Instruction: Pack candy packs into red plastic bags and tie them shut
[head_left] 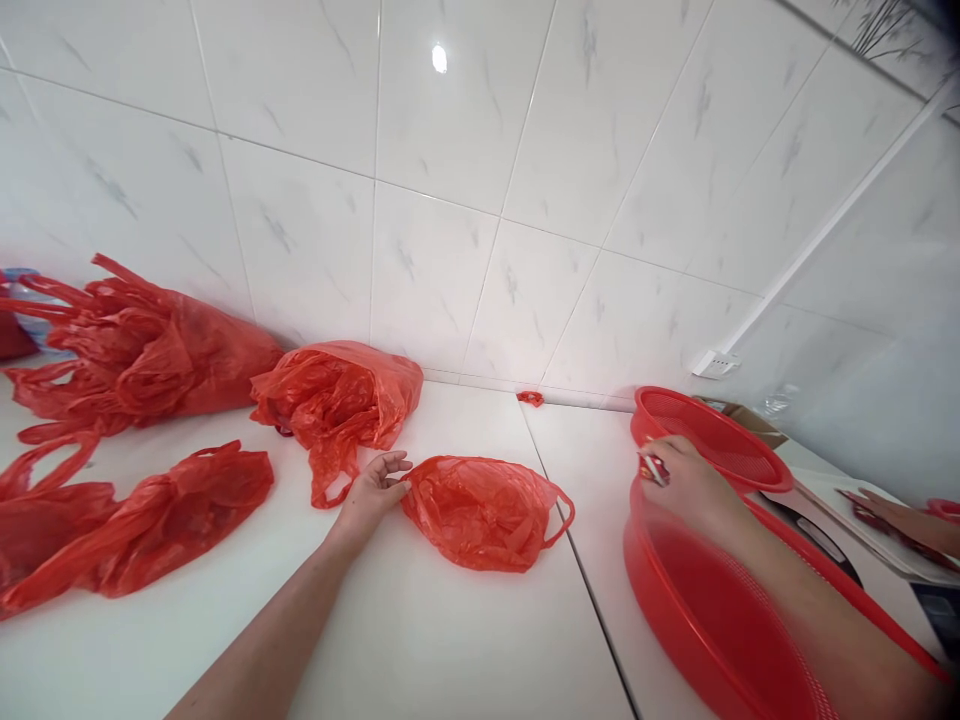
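Note:
A red plastic bag point(480, 515) lies with its mouth open on the white table, its right handle loop sticking out. My left hand point(375, 485) is at the bag's left end, thumb and fingers closed on its edge; the left handle is hidden. Over the red plastic baskets, my right hand point(682, 470) is closed on a small red-and-white packet point(655, 469), mostly covered by the fingers. Below my right arm is a deep red basket point(660, 600); another red basket point(712, 430) sits just behind the hand.
Crumpled red bags point(345, 390) and a larger bundle of bags point(165, 350) lie along the tiled wall. More red bags point(180, 520) are at left. A red scrap point(530, 398) lies by the wall. Another person's hand point(892, 515) is at far right, over a white tray.

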